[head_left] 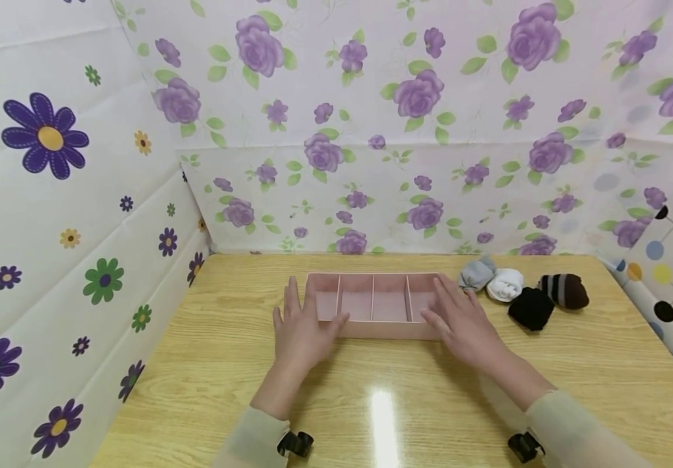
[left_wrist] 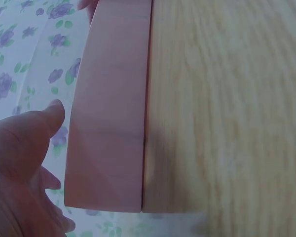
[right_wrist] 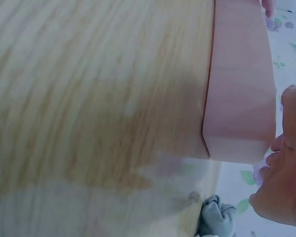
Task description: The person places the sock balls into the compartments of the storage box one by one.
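A pink divided box sits on the wooden table, its several compartments showing bare floors in the head view. At its left end is my left hand, fingers extended along the end and thumb over the front corner. My right hand lies at the opposite end with its fingers stretched out and thumb near the front rim. The left wrist view shows the box's front wall with the left thumb beside it. In the right wrist view, the right hand is beside the box end; contact there is unclear.
Right of the box lie rolled socks: a grey one, a white one, a black one and a brown striped one. Flowered sheeting rises behind the wooden table.
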### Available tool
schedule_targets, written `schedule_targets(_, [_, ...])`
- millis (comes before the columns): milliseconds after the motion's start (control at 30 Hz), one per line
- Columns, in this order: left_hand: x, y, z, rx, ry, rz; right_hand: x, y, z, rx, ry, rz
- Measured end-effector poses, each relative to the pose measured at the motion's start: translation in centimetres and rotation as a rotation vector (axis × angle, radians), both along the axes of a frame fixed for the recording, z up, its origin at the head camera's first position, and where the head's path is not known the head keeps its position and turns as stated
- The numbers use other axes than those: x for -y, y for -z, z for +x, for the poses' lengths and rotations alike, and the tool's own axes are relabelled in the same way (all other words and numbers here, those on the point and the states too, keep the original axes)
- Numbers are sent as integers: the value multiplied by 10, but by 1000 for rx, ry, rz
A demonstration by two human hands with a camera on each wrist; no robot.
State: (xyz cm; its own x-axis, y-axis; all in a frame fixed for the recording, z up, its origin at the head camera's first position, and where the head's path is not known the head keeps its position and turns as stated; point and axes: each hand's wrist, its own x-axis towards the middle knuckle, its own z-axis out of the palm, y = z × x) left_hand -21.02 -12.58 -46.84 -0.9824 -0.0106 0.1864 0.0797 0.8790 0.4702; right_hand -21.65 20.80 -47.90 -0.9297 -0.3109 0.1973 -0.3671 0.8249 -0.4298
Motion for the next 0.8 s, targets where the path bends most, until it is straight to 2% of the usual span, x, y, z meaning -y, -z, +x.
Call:
schedule_targets(167, [7, -3, -6, 30, 51, 59, -11, -3, -3, -8, 14, 34])
schedule_targets(333, [10, 3, -11, 53, 108, 88, -26, -6, -6, -25, 39, 42])
schedule_targets(467, [12, 6, -13, 64, 109, 94, -36, -10, -11, -50, 62, 57])
schedule_targets(800, [17, 2, -14, 68, 94, 86, -58, -10, -24, -69, 136, 78])
